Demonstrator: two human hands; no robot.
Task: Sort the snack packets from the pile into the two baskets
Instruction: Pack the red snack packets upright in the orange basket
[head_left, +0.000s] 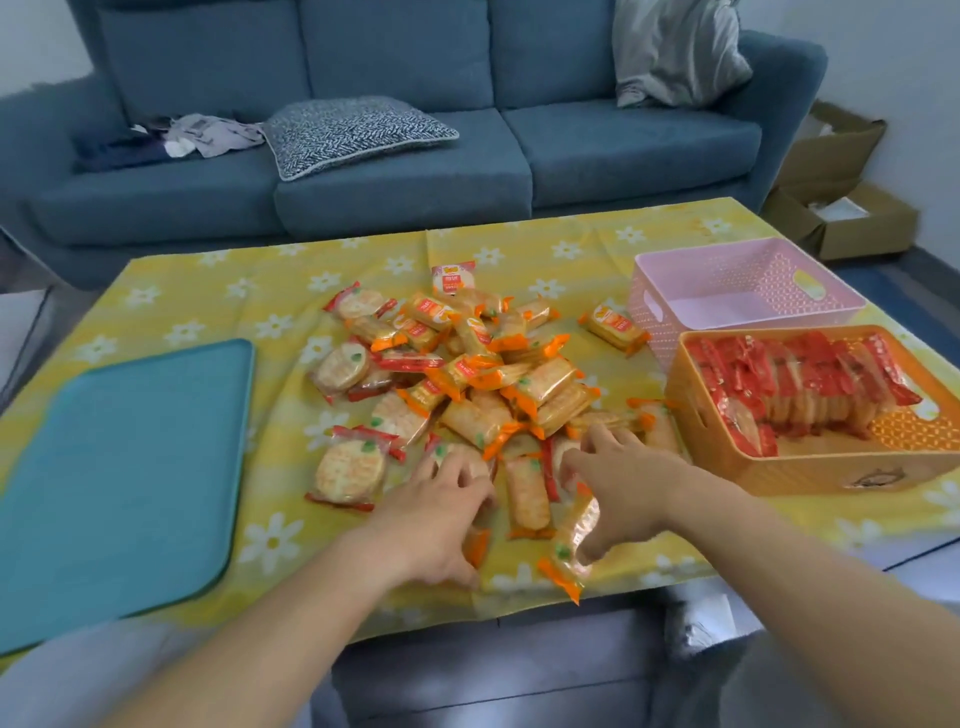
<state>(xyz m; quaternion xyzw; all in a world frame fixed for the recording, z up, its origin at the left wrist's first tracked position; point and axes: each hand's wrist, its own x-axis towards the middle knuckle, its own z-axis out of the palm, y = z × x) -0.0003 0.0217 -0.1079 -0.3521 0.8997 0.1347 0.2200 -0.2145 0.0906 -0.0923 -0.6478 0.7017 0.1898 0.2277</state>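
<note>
The left hand (447, 501) curls its grip over the heaped snack packets (467, 374), hold unclear; the right hand (621, 480) lies spread open. A careless sweep could knock the clear orange-ended packet (569, 545) off the yellow flowered surface (218, 291).

Alt text: a person's two arms, each bare along the whole visible forearm down to the left hand (447, 499) and right hand (618, 473). Pale grey fabric (78, 675), perhaps clothing, shows beneath the left forearm.
</note>
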